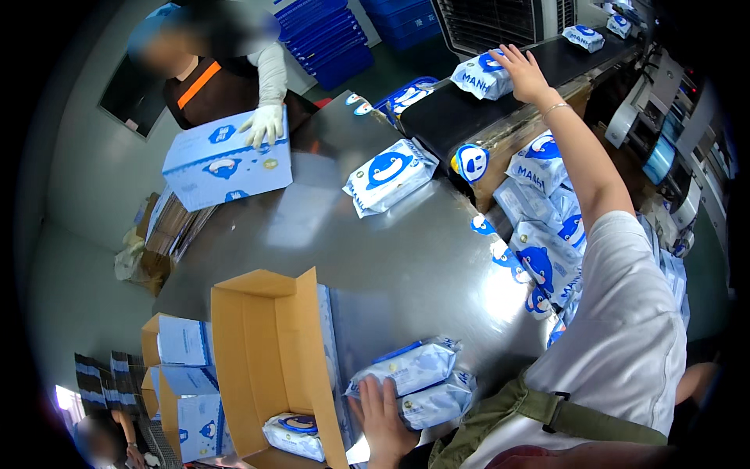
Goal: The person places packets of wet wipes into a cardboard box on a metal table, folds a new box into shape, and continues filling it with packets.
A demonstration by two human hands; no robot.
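Observation:
My right hand (525, 76) reaches far out over the black conveyor belt, fingers spread against the right end of a white-and-blue pack of wipes (478, 78). Near the front edge of the steel table, my left hand (383, 414) lies with its fingers stretched out on the end of a pack of wipes (414, 367). Beside that one lies another pack (439, 402). Just left of the hand an open cardboard box (266, 336) has a pack of wipes (295, 435) at its near end. One more pack (391, 176) lies on the table near the belt's end.
Across the steel table (258, 242), a co-worker's gloved hand (264, 125) rests on a closed light-blue box (226, 160). Several loose packs (543, 227) are heaped right of the table, below the conveyor (445, 117). Open boxes (183, 391) stand at lower left; blue crates (320, 39) are stacked behind.

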